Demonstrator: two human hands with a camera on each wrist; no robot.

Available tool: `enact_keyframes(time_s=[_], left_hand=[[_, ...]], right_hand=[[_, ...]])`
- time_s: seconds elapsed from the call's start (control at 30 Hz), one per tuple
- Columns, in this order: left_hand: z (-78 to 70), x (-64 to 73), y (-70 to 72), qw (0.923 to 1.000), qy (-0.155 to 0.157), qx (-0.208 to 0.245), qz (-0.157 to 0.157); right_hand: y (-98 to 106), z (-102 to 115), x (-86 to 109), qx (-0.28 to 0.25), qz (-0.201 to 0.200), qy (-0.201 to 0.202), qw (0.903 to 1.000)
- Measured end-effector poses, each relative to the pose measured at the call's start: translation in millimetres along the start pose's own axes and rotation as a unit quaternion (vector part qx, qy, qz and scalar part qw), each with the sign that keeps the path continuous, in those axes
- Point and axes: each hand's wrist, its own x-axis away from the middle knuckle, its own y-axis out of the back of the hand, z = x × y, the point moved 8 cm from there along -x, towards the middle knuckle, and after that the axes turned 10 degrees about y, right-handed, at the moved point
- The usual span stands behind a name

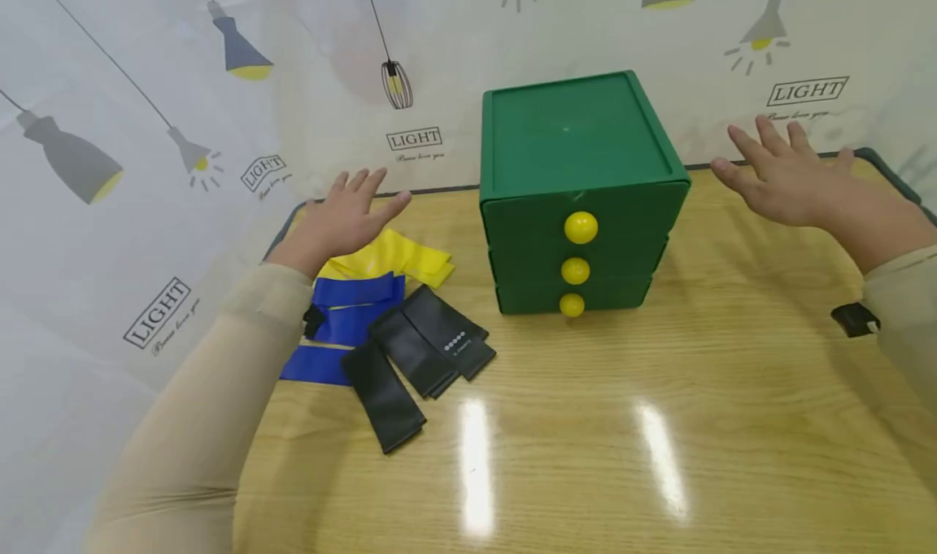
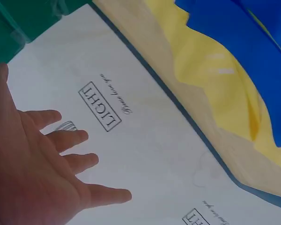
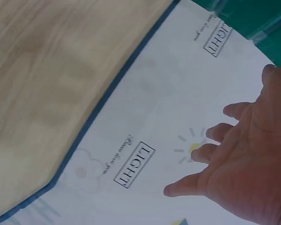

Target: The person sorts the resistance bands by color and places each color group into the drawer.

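My left hand (image 1: 340, 220) hovers with fingers spread above the flat bands at the table's left, holding nothing. Under and beside it lie a yellow band (image 1: 395, 255), a folded blue band (image 1: 351, 324) and black bands (image 1: 424, 338) that partly overlap the blue. My right hand (image 1: 794, 176), fingers also spread, is raised over the right side of the table and holds nothing. Between the hands stands a green box of three stacked drawers (image 1: 578, 139), each with a round yellow knob (image 1: 581, 228); all drawers look closed. In the left wrist view the blue band (image 2: 243, 42) overlaps the yellow band (image 2: 210, 89).
The wooden table (image 1: 571, 424) has a dark edge at the back. A white curtain (image 1: 439, 50) printed with lamps hangs behind and to the left. Small black pieces show by the right sleeve (image 1: 855, 320) and beside the blue band (image 1: 313, 320).
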Motion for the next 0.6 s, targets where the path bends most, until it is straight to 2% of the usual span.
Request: enact_keyframes(time_s=[0.2, 0.33, 0.5, 0.6], left_hand=[[-30.7, 12.6, 18.8, 0.9979, -0.057, 0.029, -0.013], [-60.6, 20.4, 33.3, 0.9913, -0.111, 0.070, -0.011], [-98.1, 23.8, 43.1, 0.9831, -0.157, 0.094, -0.002], [-116.2, 22.8, 45.0, 0.9806, -0.174, 0.090, -0.002]], right_hand=[[23, 18, 7.2, -0.031, -0.033, -0.001, 0.9990], [46, 46, 20.2, -0.066, -0.084, 0.008, 0.9942], [66, 92, 50.3, -0.104, -0.184, 0.014, 0.9772], [71, 121, 67.0, -0.128, -0.221, 0.028, 0.9663]])
